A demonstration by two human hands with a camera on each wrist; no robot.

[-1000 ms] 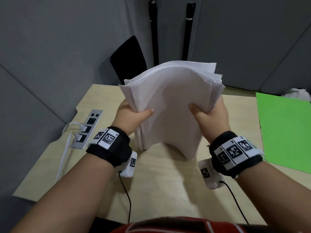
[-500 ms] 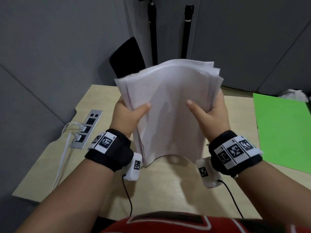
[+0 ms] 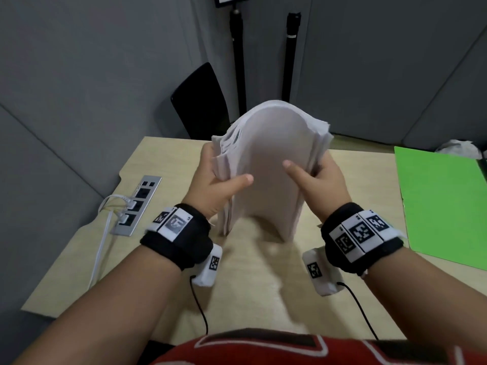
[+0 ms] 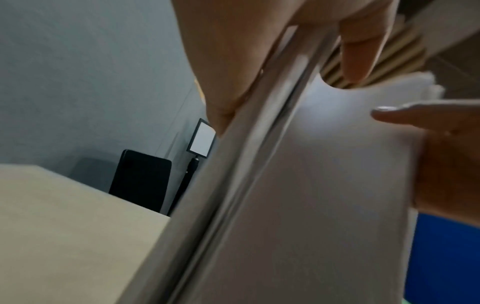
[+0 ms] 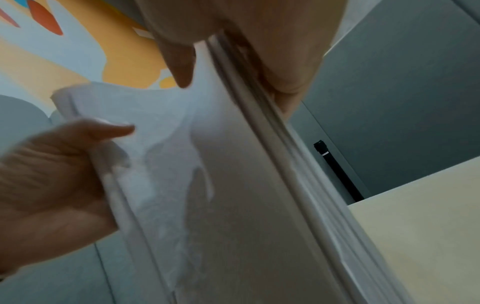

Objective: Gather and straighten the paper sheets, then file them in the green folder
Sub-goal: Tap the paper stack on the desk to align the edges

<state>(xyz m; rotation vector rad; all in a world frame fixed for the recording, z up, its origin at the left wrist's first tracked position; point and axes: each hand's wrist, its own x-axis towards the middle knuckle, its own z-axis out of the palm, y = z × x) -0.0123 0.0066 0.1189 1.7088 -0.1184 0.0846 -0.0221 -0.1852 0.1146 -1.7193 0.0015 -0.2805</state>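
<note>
Item: thick stack of white paper sheets [image 3: 274,164], held on end over the middle of the light wooden table [image 3: 250,285], bowed into an arch toward the camera; bottom edges at or just above the tabletop, contact not discernible. Top edges fanned and uneven.

Left hand [image 3: 213,185]: grips the stack's left edge, thumb across the near face, fingers behind the sheets.

Right hand [image 3: 321,183]: grips the stack's right edge, thumb laid on the near face, fingers wrapped behind.

Item: flat bright green folder [image 3: 442,204], lying closed at the table's right edge, well apart from the stack.

Item: grey metal socket panel [image 3: 137,204], set into the table near its left edge, white cables plugged in.

Item: black chair back [image 3: 200,101], beyond the table's far edge, against the grey wall.

Item: crumpled white material [image 3: 458,148], at the table's far right corner, behind the folder.
</note>
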